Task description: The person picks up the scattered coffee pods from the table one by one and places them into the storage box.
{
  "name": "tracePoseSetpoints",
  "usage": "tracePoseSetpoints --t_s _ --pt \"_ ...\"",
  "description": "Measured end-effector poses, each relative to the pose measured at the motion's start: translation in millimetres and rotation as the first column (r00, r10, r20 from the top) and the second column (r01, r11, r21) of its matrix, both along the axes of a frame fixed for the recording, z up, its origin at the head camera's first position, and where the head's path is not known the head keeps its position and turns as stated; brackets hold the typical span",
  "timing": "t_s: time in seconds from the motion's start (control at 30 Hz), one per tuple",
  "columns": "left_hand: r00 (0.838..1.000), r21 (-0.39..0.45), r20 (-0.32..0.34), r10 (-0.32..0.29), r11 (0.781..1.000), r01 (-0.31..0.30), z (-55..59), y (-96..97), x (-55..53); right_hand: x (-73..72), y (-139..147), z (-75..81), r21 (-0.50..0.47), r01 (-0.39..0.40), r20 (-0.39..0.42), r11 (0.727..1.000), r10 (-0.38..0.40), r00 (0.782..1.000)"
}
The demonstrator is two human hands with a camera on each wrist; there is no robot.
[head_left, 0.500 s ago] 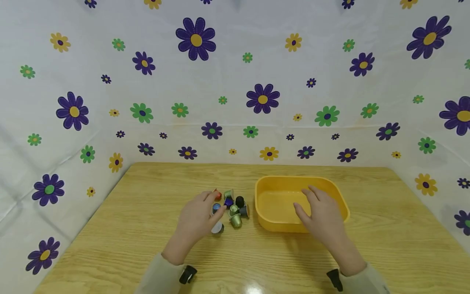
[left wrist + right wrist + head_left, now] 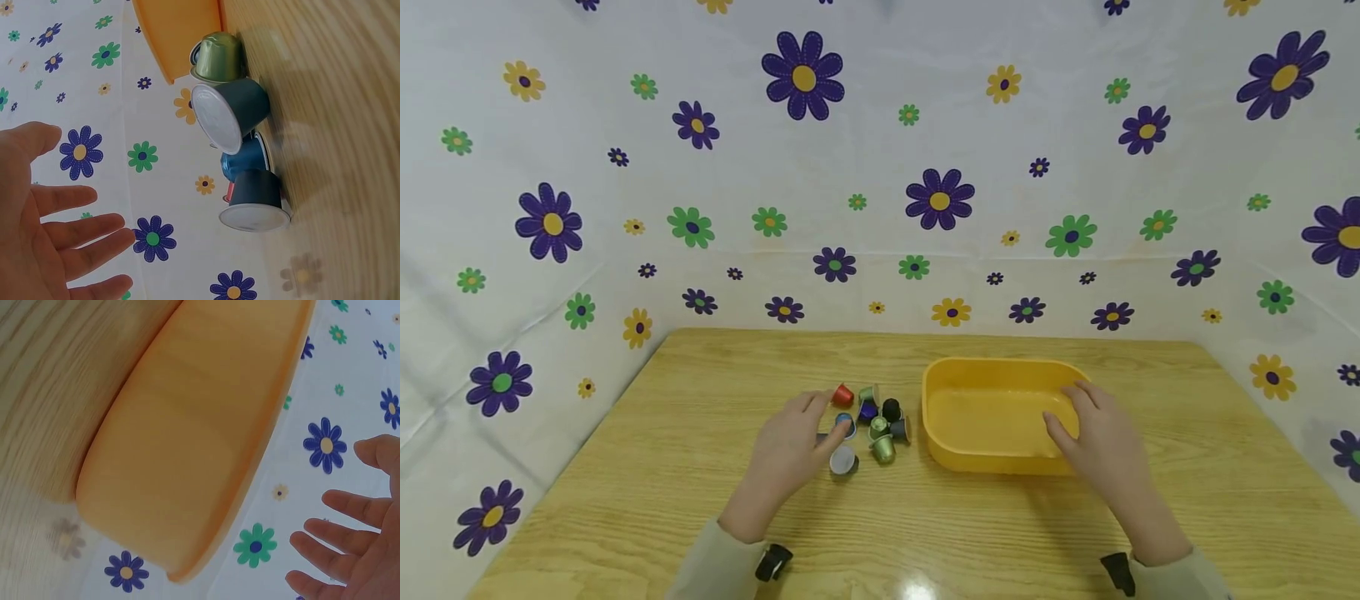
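Note:
Several coffee capsules lie in a loose cluster left of a yellow plastic tub. Over the cluster's left side my left hand hovers, fingers spread and holding nothing. Nearest to it are a red capsule, a blue capsule and a dark capsule, partly hidden by the hand in the head view. A capsule with its pale lid up sits close below the thumb. My right hand is held over the tub's right end, overlapping its rim, with fingers apart and nothing in them.
On the cluster's right are green capsules, a black one and a dark grey one. The wooden table ends at a white flower-print cloth hanging behind and at both sides.
My right hand has moved right, from over the tub's middle to its right end. The left hand has shifted slightly left, uncovering more of the red capsule. The capsules and tub stay in place.

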State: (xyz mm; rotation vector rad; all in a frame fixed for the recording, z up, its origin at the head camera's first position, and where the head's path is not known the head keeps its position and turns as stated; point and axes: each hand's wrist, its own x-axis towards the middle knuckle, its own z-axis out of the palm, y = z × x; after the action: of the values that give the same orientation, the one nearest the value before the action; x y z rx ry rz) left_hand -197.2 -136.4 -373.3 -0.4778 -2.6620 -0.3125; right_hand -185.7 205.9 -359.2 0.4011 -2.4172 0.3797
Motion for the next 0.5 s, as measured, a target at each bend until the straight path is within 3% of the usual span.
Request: tracePoseSetpoints --t_s 0.27,0.5 --pt "1.000 -0.008 0.016 0.000 1.000 0.000 -2.2 -1.7 -0.7 -2.5 16 1.0 -0.032 0.065 0.100 0.997 -0.062 0.993" --pt "1.000 0.003 0.008 -0.021 1.000 0.021 -3.9 -1.7 -1.7 -8.7 28 -3.0 -0.057 0.073 0.170 0.996 -0.062 0.983"
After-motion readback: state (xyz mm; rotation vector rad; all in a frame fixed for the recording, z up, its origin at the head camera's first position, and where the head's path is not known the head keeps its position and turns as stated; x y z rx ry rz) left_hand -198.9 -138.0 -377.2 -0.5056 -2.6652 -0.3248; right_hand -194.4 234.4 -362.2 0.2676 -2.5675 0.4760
